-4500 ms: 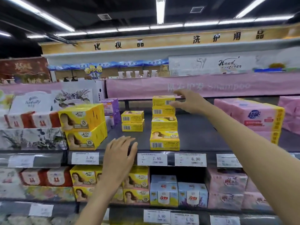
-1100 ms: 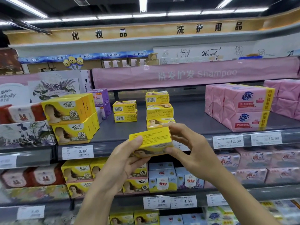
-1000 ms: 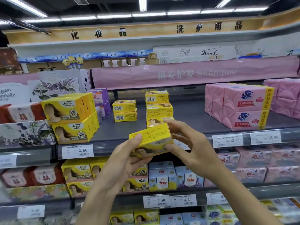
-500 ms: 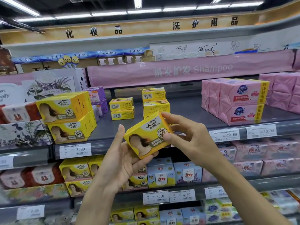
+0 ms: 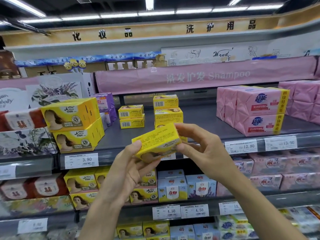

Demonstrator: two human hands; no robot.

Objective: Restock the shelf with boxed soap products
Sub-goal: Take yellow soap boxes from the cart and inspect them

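Note:
I hold a small yellow soap box (image 5: pixel 156 144) in front of the grey shelf (image 5: pixel 199 122), tilted with its printed text side up. My left hand (image 5: pixel 131 168) grips its lower left end from below, thumb on top. My right hand (image 5: pixel 199 146) pinches its right end. Behind it on the shelf stands a stack of the same yellow boxes (image 5: pixel 168 111), and a shorter stack of two (image 5: pixel 131 116) sits to its left.
Two large yellow multipacks (image 5: pixel 72 123) stand at the shelf's left, pink soap packs (image 5: pixel 256 110) at its right, purple boxes (image 5: pixel 105 104) behind. Price tags line the shelf edge (image 5: pixel 81 161). Lower shelves hold yellow, blue and pink boxes (image 5: pixel 173 189).
Both hands have turned the yellow box: half a second ago its front picture faced me, now the text side is up. Earlier my right hand took it from the stack.

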